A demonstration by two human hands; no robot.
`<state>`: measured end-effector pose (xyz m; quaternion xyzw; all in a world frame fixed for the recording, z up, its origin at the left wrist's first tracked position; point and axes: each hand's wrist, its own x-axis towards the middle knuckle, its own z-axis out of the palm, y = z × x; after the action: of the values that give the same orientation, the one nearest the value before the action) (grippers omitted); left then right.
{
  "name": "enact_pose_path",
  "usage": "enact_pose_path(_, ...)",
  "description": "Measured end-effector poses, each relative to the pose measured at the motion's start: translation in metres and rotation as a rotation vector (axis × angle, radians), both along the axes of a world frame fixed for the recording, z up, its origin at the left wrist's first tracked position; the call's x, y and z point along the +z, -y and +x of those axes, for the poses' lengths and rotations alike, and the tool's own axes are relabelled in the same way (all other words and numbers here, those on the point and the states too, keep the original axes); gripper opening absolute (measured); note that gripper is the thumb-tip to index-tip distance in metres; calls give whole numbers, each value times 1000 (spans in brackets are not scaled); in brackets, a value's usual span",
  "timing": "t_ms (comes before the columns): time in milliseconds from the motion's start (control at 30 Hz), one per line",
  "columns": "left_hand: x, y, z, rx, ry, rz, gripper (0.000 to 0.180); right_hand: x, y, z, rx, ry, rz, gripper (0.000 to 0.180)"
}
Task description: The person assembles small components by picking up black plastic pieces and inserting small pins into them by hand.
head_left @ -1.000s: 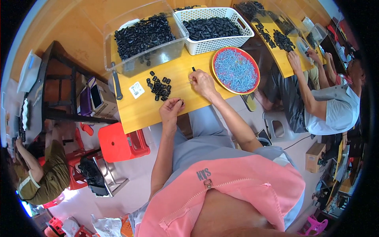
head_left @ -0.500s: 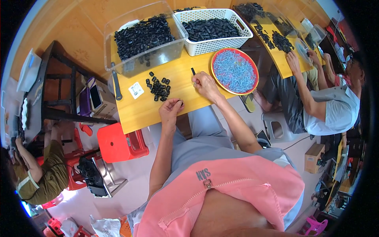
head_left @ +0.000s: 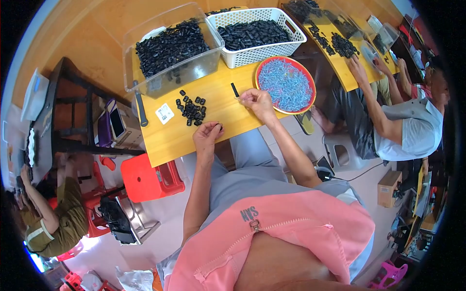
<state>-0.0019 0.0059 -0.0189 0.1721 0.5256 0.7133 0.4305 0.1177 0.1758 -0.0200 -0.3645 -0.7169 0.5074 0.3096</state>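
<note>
Near the front edge of the yellow table (head_left: 167,140), my left hand (head_left: 206,138) pinches a small black cylindrical piece (head_left: 219,127) between thumb and fingertips. My right hand (head_left: 258,104) is closed on a slim black stick (head_left: 235,90) with a pale end at the fingertips; its exact kind I cannot make out. Just beyond my left hand lies a loose pile of small black ring-like pieces (head_left: 193,110). Right of my right hand sits a round red-and-yellow bowl (head_left: 257,80) full of small clear bluish pieces (head_left: 285,83).
A clear plastic bin (head_left: 194,65) and a white perforated basket (head_left: 264,54), both holding black parts, stand at the back. A black-handled tool (head_left: 141,109) and a white label card (head_left: 164,113) lie left. A red stool (head_left: 141,178) stands below; co-workers sit on both sides.
The black stick in my right hand now leans further left and shows its pale end. My left hand keeps its pinch on the small black piece. The whole view has shifted slightly.
</note>
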Motion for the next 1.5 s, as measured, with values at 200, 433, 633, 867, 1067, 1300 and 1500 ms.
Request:
enact_pose_path(200,1,1,-1,-12,-5,-12,11,15,6,-4,-32,-253,-137,13)
enact_pose_path(433,2,3,-1,-19,-12,-26,12,3,18,-3,-38,53,187,10)
enact_pose_path(633,0,3,-2,-30,-4,-5,11,-1,22,7,-151,40,215,6)
enact_pose_path(867,4,0,-2,-30,3,-9,10,16,39,5,-145,216,326,9)
enact_pose_path(1067,3,0,-1,-4,-20,-34,11,14,45,-7,-82,213,474,10)
enact_pose_path(1300,15,-12,3,-63,-82,-62,15,15,52,-4,-94,54,282,14)
enact_pose_path(1500,13,-28,-1,-158,1,-56,16,33,57,-10,35,-117,60,19)
